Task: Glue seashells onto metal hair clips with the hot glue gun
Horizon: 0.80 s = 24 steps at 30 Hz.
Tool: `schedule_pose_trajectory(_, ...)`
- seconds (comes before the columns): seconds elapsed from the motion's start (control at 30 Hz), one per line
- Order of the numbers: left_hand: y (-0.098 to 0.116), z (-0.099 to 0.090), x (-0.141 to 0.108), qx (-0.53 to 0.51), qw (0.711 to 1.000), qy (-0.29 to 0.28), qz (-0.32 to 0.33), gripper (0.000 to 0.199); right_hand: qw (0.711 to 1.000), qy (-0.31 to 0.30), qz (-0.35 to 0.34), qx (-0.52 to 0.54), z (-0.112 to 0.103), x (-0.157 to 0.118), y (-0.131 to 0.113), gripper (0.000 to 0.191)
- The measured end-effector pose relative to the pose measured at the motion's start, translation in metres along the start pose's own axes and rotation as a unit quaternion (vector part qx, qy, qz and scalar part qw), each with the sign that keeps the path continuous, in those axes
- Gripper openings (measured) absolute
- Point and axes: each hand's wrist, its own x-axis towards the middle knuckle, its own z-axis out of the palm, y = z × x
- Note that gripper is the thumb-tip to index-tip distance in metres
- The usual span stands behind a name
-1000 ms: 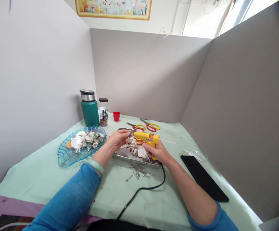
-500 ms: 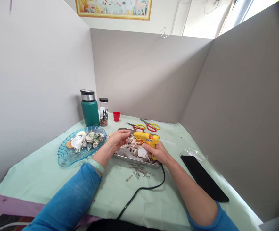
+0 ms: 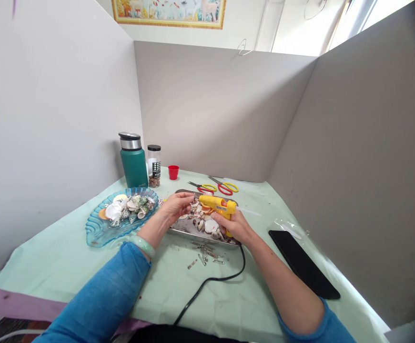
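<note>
My right hand (image 3: 236, 226) is wrapped round the handle of a yellow hot glue gun (image 3: 216, 204), with a clear glue stick (image 3: 249, 211) poking out of its back end. The gun's nozzle points left, close to the fingertips of my left hand (image 3: 178, 206). Those fingertips are pinched together on something too small to make out. Beneath both hands lies a metal tray (image 3: 193, 234) with shells (image 3: 212, 226) and small bits in it. Several small metal clips (image 3: 203, 255) are scattered in front of the tray.
To the left, a blue glass dish (image 3: 100, 236) holds shells. Behind it stand a green bottle (image 3: 134, 167), a clear jar (image 3: 154, 166) and a red cup (image 3: 173, 172). Two pairs of scissors (image 3: 225, 188) lie behind the tray. A black flat slab (image 3: 303, 264) rests at right; the gun's cord (image 3: 210, 280) runs toward me.
</note>
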Motion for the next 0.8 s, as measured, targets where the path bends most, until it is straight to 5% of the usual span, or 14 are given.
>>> schedule_pose_trajectory(0.8,-0.0027,-0.0027,0.0038,-0.003,1.000,0.004,0.004,0.018,0.999,0.001,-0.013,-0.035,-0.0001,0.0010,0.0021,0.043)
